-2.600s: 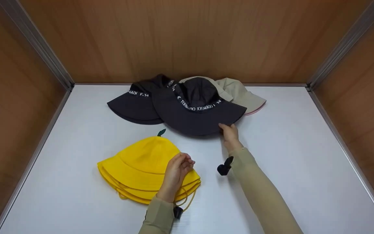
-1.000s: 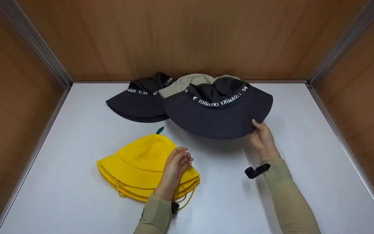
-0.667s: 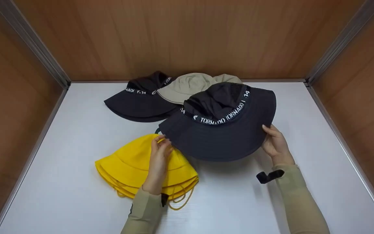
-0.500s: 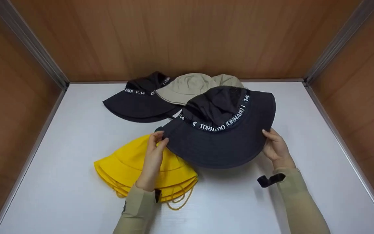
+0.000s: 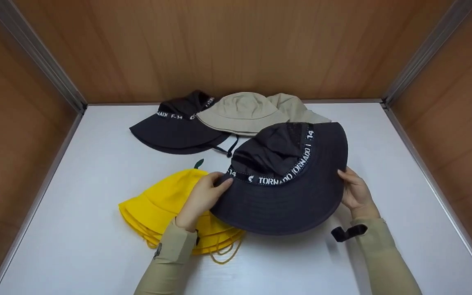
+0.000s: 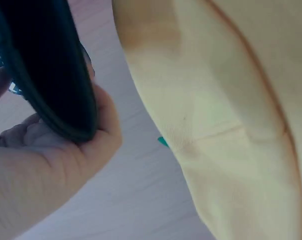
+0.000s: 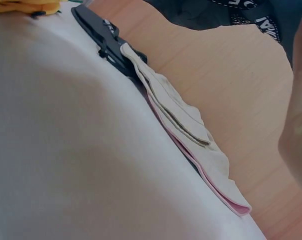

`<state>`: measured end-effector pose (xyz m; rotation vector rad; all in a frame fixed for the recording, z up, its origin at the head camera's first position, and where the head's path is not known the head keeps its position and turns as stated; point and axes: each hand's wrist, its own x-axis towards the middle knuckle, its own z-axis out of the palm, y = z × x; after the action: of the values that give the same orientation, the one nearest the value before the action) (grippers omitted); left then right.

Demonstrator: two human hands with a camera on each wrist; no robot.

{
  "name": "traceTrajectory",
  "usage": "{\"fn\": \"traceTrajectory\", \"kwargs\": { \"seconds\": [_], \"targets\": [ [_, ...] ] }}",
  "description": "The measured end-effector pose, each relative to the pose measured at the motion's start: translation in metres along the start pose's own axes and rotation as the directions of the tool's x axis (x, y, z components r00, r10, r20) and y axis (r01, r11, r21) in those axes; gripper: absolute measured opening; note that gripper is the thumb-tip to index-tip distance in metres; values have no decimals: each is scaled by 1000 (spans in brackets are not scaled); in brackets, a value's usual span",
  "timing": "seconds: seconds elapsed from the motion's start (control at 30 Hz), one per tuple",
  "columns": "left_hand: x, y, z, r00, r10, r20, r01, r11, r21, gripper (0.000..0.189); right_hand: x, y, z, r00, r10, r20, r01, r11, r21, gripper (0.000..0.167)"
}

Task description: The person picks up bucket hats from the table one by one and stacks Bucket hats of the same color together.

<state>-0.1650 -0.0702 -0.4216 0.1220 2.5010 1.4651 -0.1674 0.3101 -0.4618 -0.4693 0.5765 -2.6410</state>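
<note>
A black bucket hat [image 5: 277, 209] with white "TORNADO" lettering round its band is held up off the table, its brim tilted toward me. My left hand [image 5: 201, 194] grips the brim's left edge, thumb on top; the left wrist view shows the dark brim [image 6: 56, 75] between the fingers and thumb of that hand [image 6: 56, 160]. On the other side, my right hand [image 5: 358, 192] pinches the brim's right edge, its other fingers partly hidden behind. Beneath the left hand and forearm sits a stack of yellow bucket hats [image 5: 158, 213], partly covered.
Along the back wall lie a second black hat [image 5: 178, 135] with a loose cord, a beige hat [image 5: 244, 110] overlapping it, and another beige hat [image 5: 289, 106] with pink trim in the right wrist view. Wooden panels [image 5: 236, 49] enclose the white table [image 5: 96, 246] on three sides.
The right hand has lifted the black hat off the beige ones and brought it right and nearer. The left hand has left the yellow stack's side and taken hold of the brim.
</note>
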Motion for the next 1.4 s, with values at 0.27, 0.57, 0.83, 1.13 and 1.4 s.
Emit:
{"fn": "traceTrajectory", "kwargs": {
  "seconds": [0.27,0.57,0.83,1.13,1.4],
  "targets": [
    [-3,4,3,989,123,-80,-127,991,-46,13,-9,-5,-7,992,39,-121,-61,982,-178,51],
    [-19,18,1,958,269,-99,-274,961,-34,14,-10,-6,-16,869,-26,-494,-260,825,-502,28],
    [-33,32,0,893,447,-60,-440,892,103,13,4,-37,6,795,-251,-552,-495,256,-830,51],
    [-36,38,6,853,521,-21,-514,847,133,12,42,-56,39,920,24,-392,-365,-314,-877,60],
    [-29,36,17,899,437,43,-439,896,69,11,42,-57,29,912,100,-397,-328,-401,-855,35]
  ]
}}
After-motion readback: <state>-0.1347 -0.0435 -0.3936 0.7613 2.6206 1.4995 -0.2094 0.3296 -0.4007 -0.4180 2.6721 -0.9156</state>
